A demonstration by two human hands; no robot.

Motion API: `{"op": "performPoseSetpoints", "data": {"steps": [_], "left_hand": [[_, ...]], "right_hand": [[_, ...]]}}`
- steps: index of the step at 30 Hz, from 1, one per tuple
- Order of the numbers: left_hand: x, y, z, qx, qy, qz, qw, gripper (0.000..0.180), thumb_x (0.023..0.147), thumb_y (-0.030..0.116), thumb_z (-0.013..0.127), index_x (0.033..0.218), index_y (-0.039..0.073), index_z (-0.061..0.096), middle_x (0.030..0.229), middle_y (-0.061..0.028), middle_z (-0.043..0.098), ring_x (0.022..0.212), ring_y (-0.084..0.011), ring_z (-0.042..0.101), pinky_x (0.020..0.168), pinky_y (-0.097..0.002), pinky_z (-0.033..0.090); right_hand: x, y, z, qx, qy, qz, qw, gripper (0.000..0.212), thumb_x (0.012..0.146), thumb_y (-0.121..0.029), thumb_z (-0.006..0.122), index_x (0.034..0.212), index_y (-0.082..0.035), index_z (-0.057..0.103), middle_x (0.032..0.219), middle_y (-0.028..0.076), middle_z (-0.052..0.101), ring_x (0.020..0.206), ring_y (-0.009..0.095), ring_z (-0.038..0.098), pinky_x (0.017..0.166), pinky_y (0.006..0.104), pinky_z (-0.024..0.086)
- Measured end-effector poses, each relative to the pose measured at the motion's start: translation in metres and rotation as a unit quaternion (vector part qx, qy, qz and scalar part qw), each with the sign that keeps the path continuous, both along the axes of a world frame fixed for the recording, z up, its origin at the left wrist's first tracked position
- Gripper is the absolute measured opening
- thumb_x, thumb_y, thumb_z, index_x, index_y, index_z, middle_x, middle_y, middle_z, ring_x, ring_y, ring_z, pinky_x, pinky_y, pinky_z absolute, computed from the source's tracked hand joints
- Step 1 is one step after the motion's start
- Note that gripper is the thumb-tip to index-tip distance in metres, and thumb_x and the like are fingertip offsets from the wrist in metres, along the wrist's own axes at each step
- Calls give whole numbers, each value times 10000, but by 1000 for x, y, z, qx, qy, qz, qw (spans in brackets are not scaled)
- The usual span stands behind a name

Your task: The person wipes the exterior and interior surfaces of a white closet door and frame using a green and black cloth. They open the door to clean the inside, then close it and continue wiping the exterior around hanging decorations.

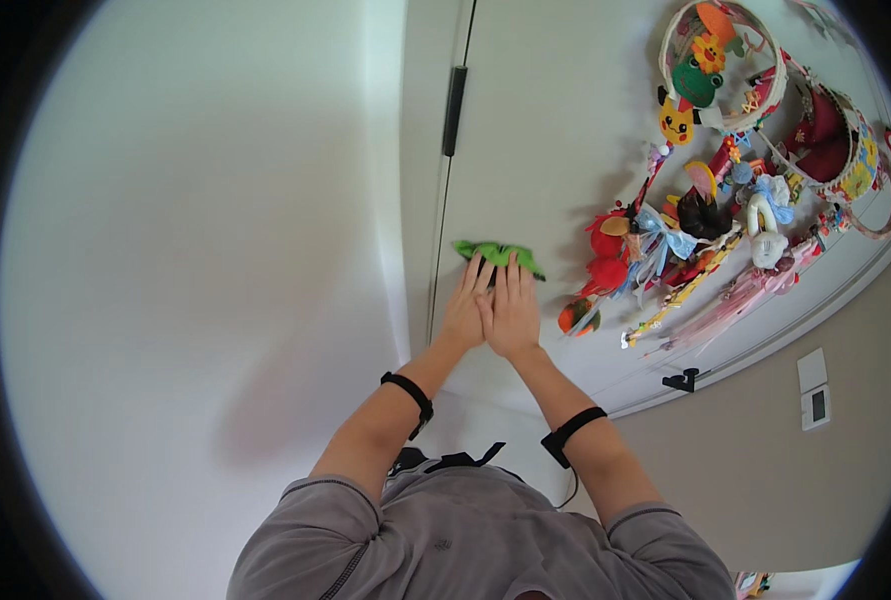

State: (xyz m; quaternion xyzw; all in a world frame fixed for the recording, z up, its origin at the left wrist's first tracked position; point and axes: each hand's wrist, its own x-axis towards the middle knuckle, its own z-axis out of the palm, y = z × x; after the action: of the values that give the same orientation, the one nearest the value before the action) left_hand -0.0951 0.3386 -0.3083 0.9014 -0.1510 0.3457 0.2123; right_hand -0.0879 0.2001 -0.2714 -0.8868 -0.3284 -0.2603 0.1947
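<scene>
A green cloth (pixel 498 257) with dark edges lies bunched against a pale cabinet door panel (pixel 565 130), close to the narrow gap at its left. My left hand (pixel 464 312) is laid on the cloth's near edge with its fingers stretched out. Beside it, my right hand (pixel 512 315) presses on the same cloth, also with straight fingers. The two hands touch along their thumbs, and the right thumb side partly overlaps the left. What lies under the fingertips is hidden.
Headbands and hair ornaments (pixel 700 215) hang in a dense cluster right of my hands. A black handle (pixel 453 110) sits on the door edge above. A small black hook (pixel 680 380) and a wall control panel (pixel 813 405) are lower right. A white surface (pixel 215 200) spans the left.
</scene>
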Motion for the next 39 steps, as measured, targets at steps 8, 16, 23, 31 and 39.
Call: {"op": "performPoseSetpoints", "data": {"steps": [8,16,23,31,39], "left_hand": [[49,15,193,-11,-174,5,985,560,1032,271,614,1558,80,636,1809,-168,332,1674,-454,264,1350,-572,315],[15,19,35,-166,17,20,986,553,1070,239,577,1602,91,596,1840,-189,251,1691,-473,209,1336,-580,321],[-23,9,-84,23,209,23,977,639,1081,209,569,1700,89,470,1864,-214,114,1703,-528,76,1331,-600,313],[51,7,117,-57,-117,-2,992,752,1078,254,598,1753,48,337,1847,-268,157,1684,-567,111,1339,-624,255],[74,-17,164,-7,-185,21,983,650,1022,245,625,1626,23,534,1747,-172,447,1627,-389,388,1349,-540,305]], "right_hand": [[42,32,178,171,-140,31,975,749,1117,-347,554,1691,92,359,1821,346,179,1655,577,226,1349,616,208],[31,20,40,6,-68,67,995,779,1079,-417,628,1678,41,432,1812,188,344,1640,409,350,1352,565,257],[-2,-3,-72,-61,87,61,993,780,1090,-417,604,1670,73,421,1798,212,352,1629,416,350,1351,542,255],[41,31,114,121,-111,36,986,770,1086,-359,583,1672,101,386,1810,337,229,1623,580,283,1314,623,288],[57,17,143,200,-158,3,967,778,1073,-358,546,1669,112,372,1790,384,219,1628,620,229,1332,640,229]]}}
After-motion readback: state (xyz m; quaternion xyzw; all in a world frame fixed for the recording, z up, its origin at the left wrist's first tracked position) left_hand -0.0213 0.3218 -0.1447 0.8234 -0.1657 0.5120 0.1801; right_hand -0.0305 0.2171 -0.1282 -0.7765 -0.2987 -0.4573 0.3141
